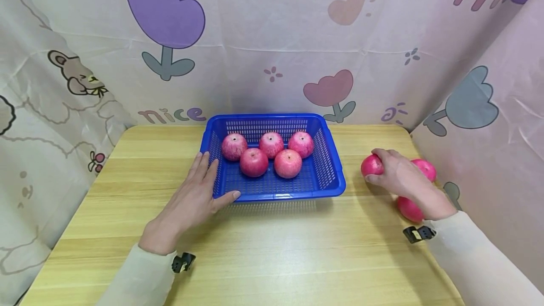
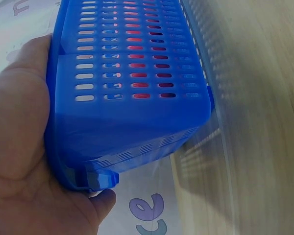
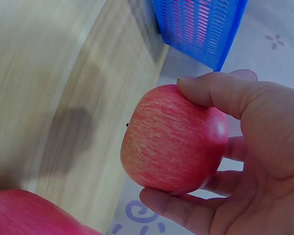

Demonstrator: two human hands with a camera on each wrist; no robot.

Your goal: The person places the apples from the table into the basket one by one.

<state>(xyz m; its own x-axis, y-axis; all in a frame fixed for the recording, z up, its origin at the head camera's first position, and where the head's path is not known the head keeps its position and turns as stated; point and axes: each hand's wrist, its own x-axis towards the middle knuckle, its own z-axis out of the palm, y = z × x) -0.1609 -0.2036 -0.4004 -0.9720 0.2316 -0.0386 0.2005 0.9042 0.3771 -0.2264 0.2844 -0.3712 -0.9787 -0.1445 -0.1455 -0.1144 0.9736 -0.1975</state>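
A blue plastic basket (image 1: 276, 197) with slotted walls holds several red apples (image 1: 288, 163). At its front left corner my left hand (image 1: 189, 202) rests on the rim, fingers stretched along the left side and thumb on the front edge. In the left wrist view the palm lies against the basket rim (image 2: 51, 112). My right hand (image 1: 397, 174), to the right of the basket, grips an apple (image 3: 174, 142) between thumb and fingers. The right wrist view shows that apple held up, its shadow on the tabletop below.
Two more apples lie by the right edge of the wooden table (image 1: 272, 259), one apple (image 1: 425, 169) behind my right hand and another apple (image 1: 410, 209) under the wrist. A patterned curtain (image 1: 263, 27) hangs behind the table and along both sides.
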